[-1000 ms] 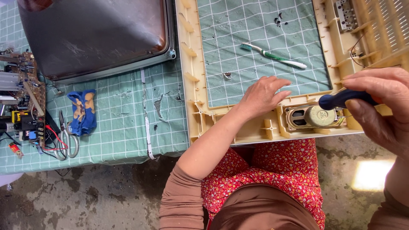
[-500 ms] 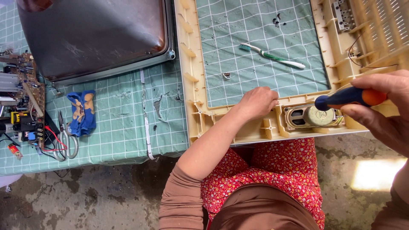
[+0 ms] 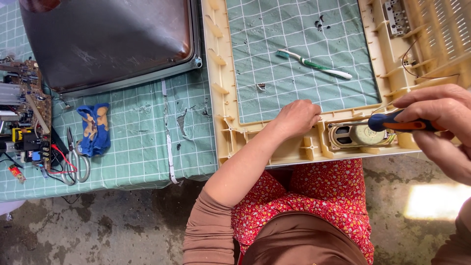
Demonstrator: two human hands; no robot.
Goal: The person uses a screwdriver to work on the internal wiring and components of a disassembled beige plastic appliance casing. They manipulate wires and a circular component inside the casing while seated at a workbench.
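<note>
My left hand rests with curled fingers on the near rail of a beige plastic frame, just left of an oval speaker set in that rail. My right hand grips a screwdriver with a blue and orange handle, held nearly level above the speaker's right side. The screwdriver's shaft is thin and hard to follow. The frame lies flat on a green grid cutting mat.
A toothbrush lies on the mat inside the frame. A dark picture tube sits at the upper left. At the far left are a circuit board, scissors and a blue cloth. A concrete floor lies below the table edge.
My right hand has turned the screwdriver from pointing down at the speaker to lying nearly level. My left hand slid slightly back along the frame rail and closed its fingers.
</note>
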